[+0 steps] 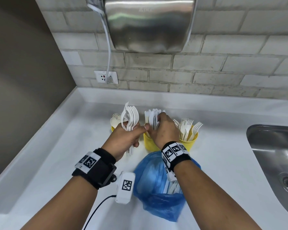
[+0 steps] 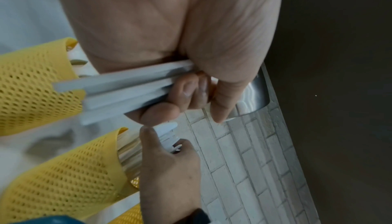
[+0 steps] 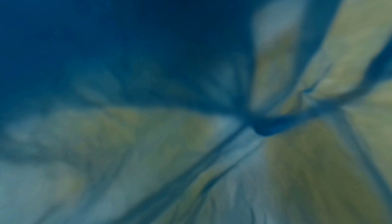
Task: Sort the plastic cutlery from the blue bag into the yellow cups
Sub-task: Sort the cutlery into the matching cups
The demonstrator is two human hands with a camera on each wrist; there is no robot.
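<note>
My left hand [image 1: 129,135] grips a bundle of white plastic forks [image 1: 131,116], tines up, left of the middle yellow cup [image 1: 148,145]. In the left wrist view its fingers [image 2: 191,92] curl round the fork handles [image 2: 118,93]. My right hand [image 1: 160,127] holds the bunch of white knives [image 1: 152,117] standing in that middle cup [image 2: 63,177]; its fingers [image 2: 167,159] pinch the knife tips [image 2: 167,128]. The left cup [image 1: 113,129] holds spoons [image 1: 115,120], and the right cup [image 1: 189,141] holds forks [image 1: 188,128]. The crumpled blue bag [image 1: 158,185] lies under my right wrist and fills the blurred right wrist view [image 3: 127,43].
A steel sink [image 1: 276,155] is set into the white counter [image 1: 48,155] at the right. A metal hand dryer [image 1: 148,22] hangs on the brick wall above the cups, its cord running to a socket [image 1: 106,77]. A dark wall bounds the left side.
</note>
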